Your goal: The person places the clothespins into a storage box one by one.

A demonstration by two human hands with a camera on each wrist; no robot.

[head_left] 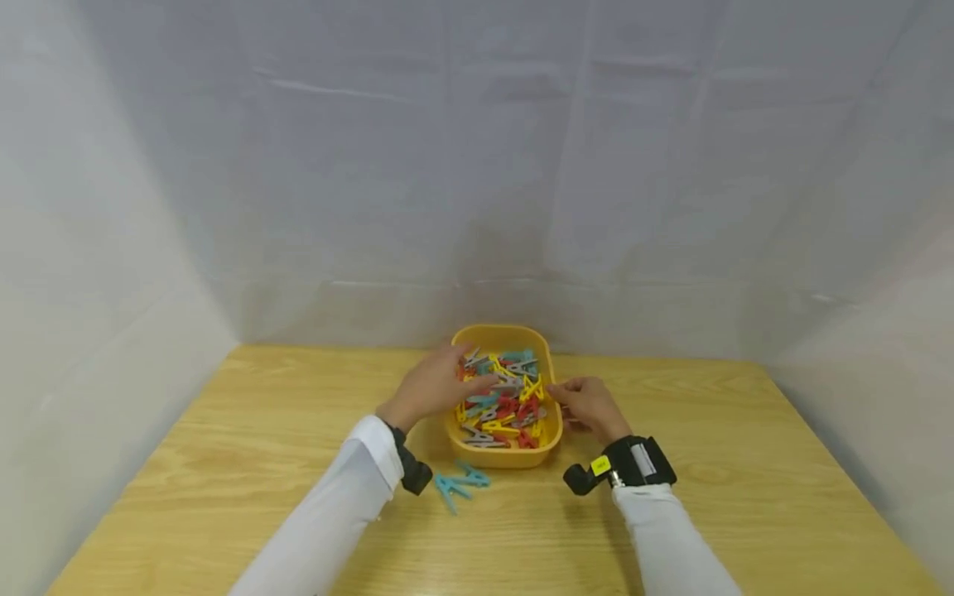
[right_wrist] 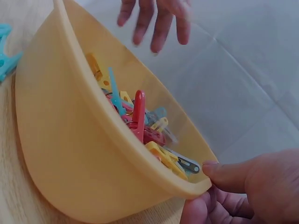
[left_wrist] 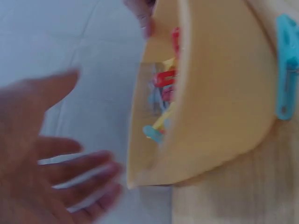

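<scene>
In the head view, a yellow tub [head_left: 550, 430] full of coloured pegs [head_left: 501, 397] stands in the middle of the wooden surface [head_left: 224, 463], with the left hand [head_left: 436, 385] spread flat over the pegs and the right hand [head_left: 592, 406] at the right rim, while some blue pegs [head_left: 458, 483] lie just before the tub. In the left wrist view the left hand [left_wrist: 42, 154] has straight fingers and holds nothing, near the tub [left_wrist: 219, 102]. In the right wrist view the right hand [right_wrist: 252, 191] pinches the rim of the tub [right_wrist: 70, 149] with thumb on top; the tub looks light, stiff and smooth plastic, so I think the rim is the good place to hold, and the small pegs [right_wrist: 140, 116] seem light and easy to pinch singly.
</scene>
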